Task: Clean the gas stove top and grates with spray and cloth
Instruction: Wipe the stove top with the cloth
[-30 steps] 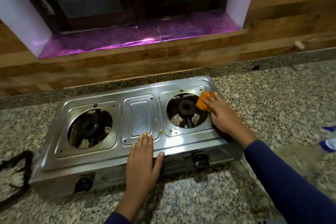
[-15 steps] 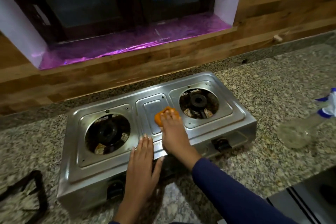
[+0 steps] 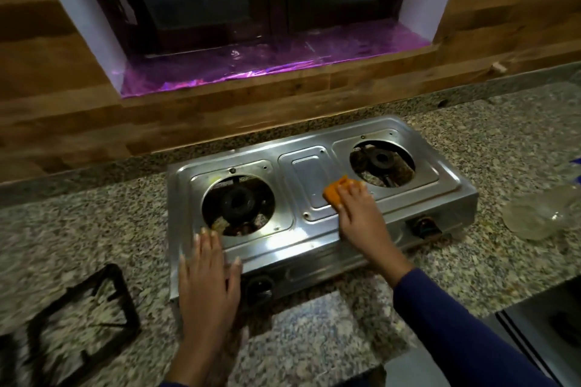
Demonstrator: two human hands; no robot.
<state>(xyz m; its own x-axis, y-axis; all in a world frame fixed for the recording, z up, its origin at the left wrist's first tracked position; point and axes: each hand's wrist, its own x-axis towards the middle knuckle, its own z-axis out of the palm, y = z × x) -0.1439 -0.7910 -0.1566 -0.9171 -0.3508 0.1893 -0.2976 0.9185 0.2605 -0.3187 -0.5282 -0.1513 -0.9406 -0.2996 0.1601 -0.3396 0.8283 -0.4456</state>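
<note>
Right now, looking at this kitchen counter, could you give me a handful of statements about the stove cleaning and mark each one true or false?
1. The right hand presses an orange cloth onto the stove top. True.
2. The cloth lies over the right burner. False: it sits on the flat middle panel, beside the right burner opening.
3. The left hand rests flat on the stove's front left edge, holding nothing. True.
4. Both grates sit on the burners. False: the burners are bare, and a black grate lies on the granite counter left of the stove.
5. The clear spray bottle is in the left hand. False: it lies on the counter right of the stove, untouched.
</note>
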